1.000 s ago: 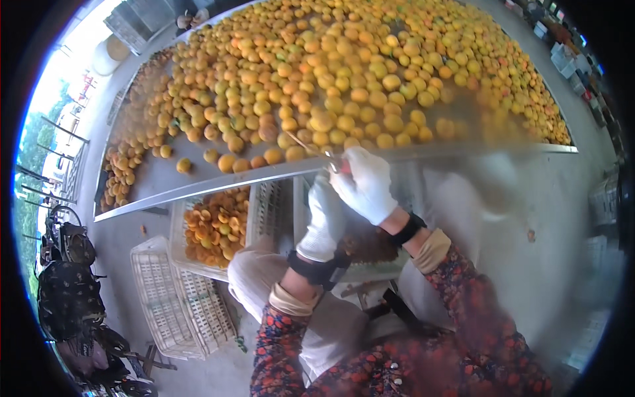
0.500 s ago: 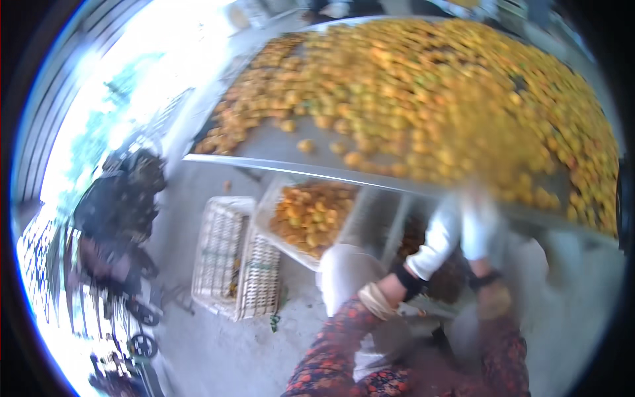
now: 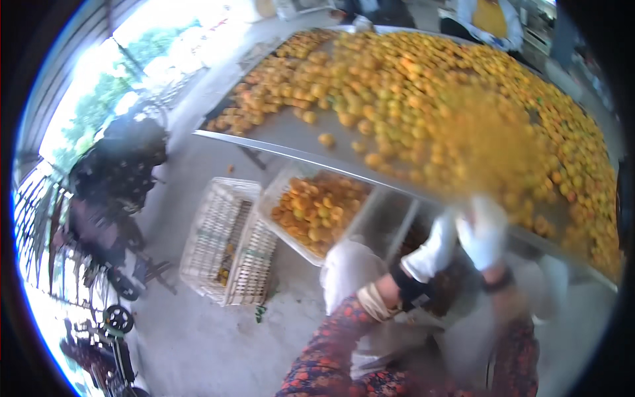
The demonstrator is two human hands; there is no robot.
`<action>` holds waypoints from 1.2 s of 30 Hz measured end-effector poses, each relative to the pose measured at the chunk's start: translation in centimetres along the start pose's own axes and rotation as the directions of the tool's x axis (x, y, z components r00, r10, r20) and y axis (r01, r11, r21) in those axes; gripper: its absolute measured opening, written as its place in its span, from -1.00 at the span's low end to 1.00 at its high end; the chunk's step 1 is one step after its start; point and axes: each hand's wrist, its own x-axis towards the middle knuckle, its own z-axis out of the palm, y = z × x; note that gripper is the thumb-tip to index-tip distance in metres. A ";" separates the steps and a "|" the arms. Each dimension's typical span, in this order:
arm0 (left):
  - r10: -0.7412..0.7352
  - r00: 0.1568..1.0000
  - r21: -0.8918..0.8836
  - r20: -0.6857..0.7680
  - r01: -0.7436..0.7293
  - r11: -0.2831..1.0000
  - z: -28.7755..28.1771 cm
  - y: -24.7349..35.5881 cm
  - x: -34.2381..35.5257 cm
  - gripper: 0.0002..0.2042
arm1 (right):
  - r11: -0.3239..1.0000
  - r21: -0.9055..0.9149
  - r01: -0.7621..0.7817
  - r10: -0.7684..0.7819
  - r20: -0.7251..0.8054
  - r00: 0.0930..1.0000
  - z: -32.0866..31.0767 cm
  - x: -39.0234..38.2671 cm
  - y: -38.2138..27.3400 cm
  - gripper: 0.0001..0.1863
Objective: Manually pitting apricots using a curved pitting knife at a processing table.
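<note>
Open-sided work shed, table heaped with fruit, crates

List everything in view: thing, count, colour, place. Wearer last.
Round fruit: many, yellow-orange, across the table
Table: one, grey, metal-edged, ahead
Cut-fruit crate: one, whitish, floor, below table edge
Slatted crate: at least one, off-white, floor, further left
Tub: one, pale rim, before the wearer; contents blurred
Floor piece: one, orange, left of table
Leaf sprig: one, green, floor
Vehicles: count unclear, dark, far left
Other people: at least two, beyond table
Left hand: one, white glove, near table edge
Right hand: one, white glove, beside it, blurred
Sleeves: two, red-dark floral, lower edge
</note>
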 end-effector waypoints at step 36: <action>-0.213 0.968 -0.134 -0.136 0.195 0.972 2.5 9.8 -1.8 -0.50 | -0.114 0.772 -0.625 0.572 0.565 0.595 1.0 2.0 1.0 -0.79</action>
